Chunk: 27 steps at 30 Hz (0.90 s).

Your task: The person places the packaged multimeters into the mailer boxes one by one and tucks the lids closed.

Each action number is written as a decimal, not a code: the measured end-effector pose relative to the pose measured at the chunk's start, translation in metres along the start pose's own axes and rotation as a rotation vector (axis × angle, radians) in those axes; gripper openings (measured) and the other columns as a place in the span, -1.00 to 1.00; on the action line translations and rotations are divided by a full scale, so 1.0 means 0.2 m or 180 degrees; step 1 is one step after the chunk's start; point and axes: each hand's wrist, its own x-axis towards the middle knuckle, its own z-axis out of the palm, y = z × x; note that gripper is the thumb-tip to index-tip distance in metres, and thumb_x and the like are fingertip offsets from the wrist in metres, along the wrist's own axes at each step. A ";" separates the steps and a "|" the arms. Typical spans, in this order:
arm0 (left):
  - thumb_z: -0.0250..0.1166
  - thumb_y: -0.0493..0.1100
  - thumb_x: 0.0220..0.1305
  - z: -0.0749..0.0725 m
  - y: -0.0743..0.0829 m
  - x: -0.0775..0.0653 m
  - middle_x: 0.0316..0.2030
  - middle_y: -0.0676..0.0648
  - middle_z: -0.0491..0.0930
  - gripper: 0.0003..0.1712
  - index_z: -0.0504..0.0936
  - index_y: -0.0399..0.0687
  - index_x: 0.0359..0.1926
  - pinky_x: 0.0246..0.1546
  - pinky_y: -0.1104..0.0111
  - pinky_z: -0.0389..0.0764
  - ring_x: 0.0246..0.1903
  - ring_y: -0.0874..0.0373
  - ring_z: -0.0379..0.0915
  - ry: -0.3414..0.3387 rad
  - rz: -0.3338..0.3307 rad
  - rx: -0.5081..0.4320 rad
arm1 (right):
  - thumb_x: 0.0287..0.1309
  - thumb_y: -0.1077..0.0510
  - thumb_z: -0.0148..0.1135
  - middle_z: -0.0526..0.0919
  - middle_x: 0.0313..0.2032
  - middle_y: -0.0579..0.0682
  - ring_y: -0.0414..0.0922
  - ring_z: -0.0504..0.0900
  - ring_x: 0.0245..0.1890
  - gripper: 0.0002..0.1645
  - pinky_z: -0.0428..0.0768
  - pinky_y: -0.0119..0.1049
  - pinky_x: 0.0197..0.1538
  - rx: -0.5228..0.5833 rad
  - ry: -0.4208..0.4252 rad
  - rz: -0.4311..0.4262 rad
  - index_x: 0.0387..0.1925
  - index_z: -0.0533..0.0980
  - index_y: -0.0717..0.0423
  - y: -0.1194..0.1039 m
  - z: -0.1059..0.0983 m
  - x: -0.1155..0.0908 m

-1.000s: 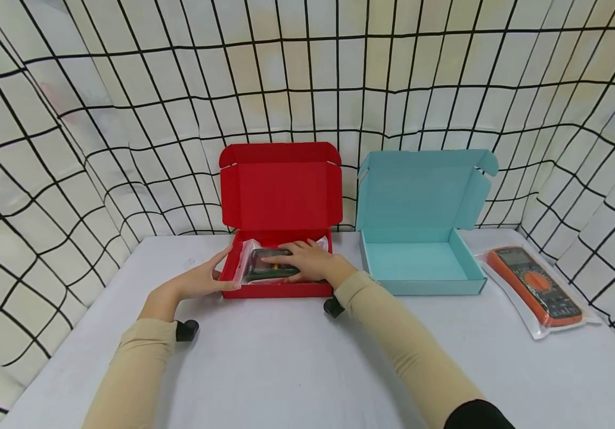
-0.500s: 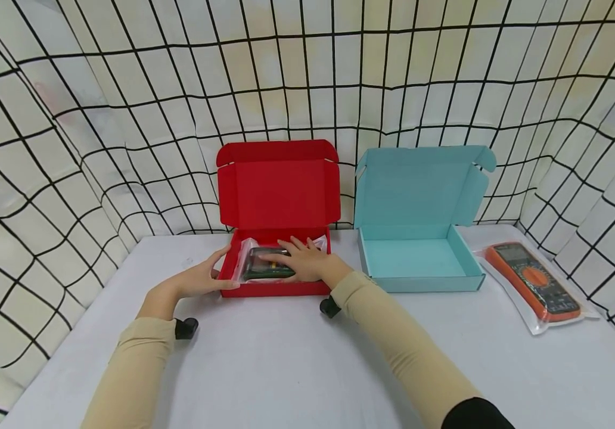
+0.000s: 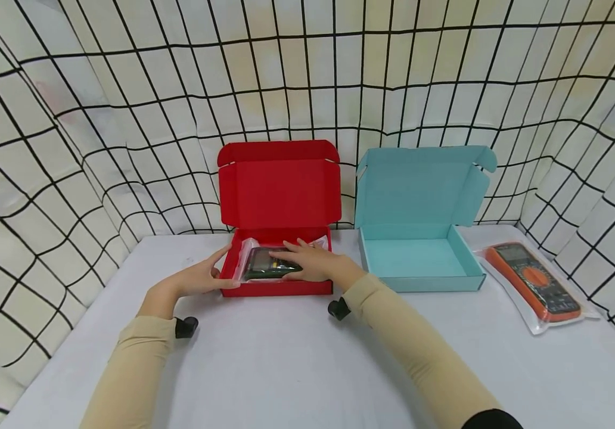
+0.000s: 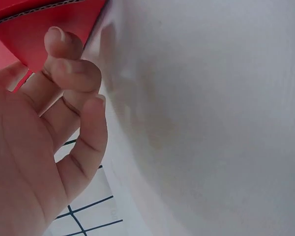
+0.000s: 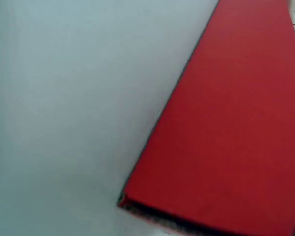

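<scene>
In the head view a red cardboard box [image 3: 280, 288] stands with its lid raised. Inside it lies a dark green device [image 3: 264, 263] in a clear plastic bag, partly covered by the right hand. My left hand [image 3: 195, 282] rests against the box's left side, index finger toward the back and thumb at the front corner. The left wrist view shows several fingers loosely bent beside the red wall [image 4: 34, 37]. With fingers spread, my right hand [image 3: 313, 262] lies over the bagged device. Only the box's red outer wall [image 5: 226, 128] appears in the right wrist view, without the hand.
An open light blue box [image 3: 425, 286] stands right of the red one, with nothing seen inside. Farther right, an orange multimeter [image 3: 535, 280] lies in a clear bag. A white cloth with black grid lines [image 3: 307, 77] hangs behind the white table [image 3: 264, 363].
My right hand has shifted a little to the right over the bagged device, its forearm moving too. The left hand and both boxes keep their places; the view dipped slightly.
</scene>
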 end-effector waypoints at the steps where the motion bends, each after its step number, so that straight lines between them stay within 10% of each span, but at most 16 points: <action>1: 0.45 0.12 0.24 0.00 0.00 0.00 -0.04 -0.26 0.53 0.31 -0.30 -0.07 0.64 0.00 0.05 0.64 -0.05 -0.06 0.51 -0.0002 -0.0001 0.0015 | 0.35 -0.21 0.26 -0.01 0.62 0.00 0.16 -0.10 0.59 -0.06 0.11 0.27 0.46 0.0011 0.0000 0.0023 0.62 0.06 -0.37 0.00 0.00 -0.01; 9: 0.48 0.17 0.18 -0.03 0.02 0.01 -0.07 -0.23 0.52 0.32 -0.22 -0.10 0.64 -0.12 0.14 0.64 -0.08 -0.05 0.48 0.0051 -0.0003 0.0191 | 0.40 -0.17 0.23 0.07 0.60 -0.03 0.13 0.00 0.58 -0.19 0.26 0.21 0.42 0.0281 0.0212 0.0075 0.58 0.20 -0.25 0.04 -0.01 -0.09; 16: 0.19 0.29 0.39 -0.07 0.06 0.01 0.03 -0.34 0.46 0.04 0.00 -0.19 0.61 0.00 -0.07 0.59 -0.09 -0.13 0.52 0.0291 0.0025 0.0372 | 0.45 -0.04 0.22 0.20 0.54 0.08 0.10 0.21 0.51 -0.20 0.38 0.11 0.37 0.0808 0.1034 0.0169 0.59 0.17 -0.07 0.06 -0.02 -0.14; 27: 0.08 0.20 0.51 -0.07 0.11 0.08 0.30 -0.49 0.35 -0.20 0.31 -0.33 0.45 0.15 -0.18 0.51 0.26 -0.39 0.30 0.0918 -0.0122 0.0453 | 0.49 0.12 0.14 0.44 0.33 0.19 0.13 0.50 0.24 -0.26 0.61 -0.10 0.18 0.2626 0.2132 0.0828 0.57 0.17 0.15 0.06 0.01 -0.15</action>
